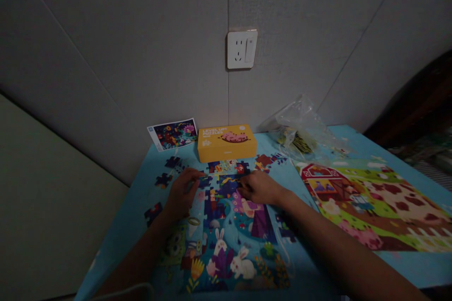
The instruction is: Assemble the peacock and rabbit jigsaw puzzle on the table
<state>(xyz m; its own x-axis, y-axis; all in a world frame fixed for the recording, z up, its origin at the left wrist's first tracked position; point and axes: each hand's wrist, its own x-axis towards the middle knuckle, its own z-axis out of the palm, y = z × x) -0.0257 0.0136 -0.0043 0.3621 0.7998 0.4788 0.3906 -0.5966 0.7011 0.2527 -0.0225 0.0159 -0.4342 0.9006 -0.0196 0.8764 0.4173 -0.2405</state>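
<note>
A partly assembled jigsaw puzzle (226, 230) with white rabbits, purple plants and a blue path lies in front of me. My left hand (181, 195) is at its upper left, thumb and index finger brought together at the edge of a dark blue puzzle piece (205, 181). At the upper right of the joined pieces, my right hand (260, 186) rests with curled fingers. Its fingertips press down on the puzzle, and whatever they pinch is hidden. Between the hands is a dark blue section with yellow marks (228, 183).
Loose pieces (163, 179) lie left of the puzzle, others (264, 162) beyond it. A yellow puzzle box (227, 143) and a picture card (173, 134) stand by the wall. A clear bag (300, 134) holds pieces. At right lies a farm puzzle (370, 207).
</note>
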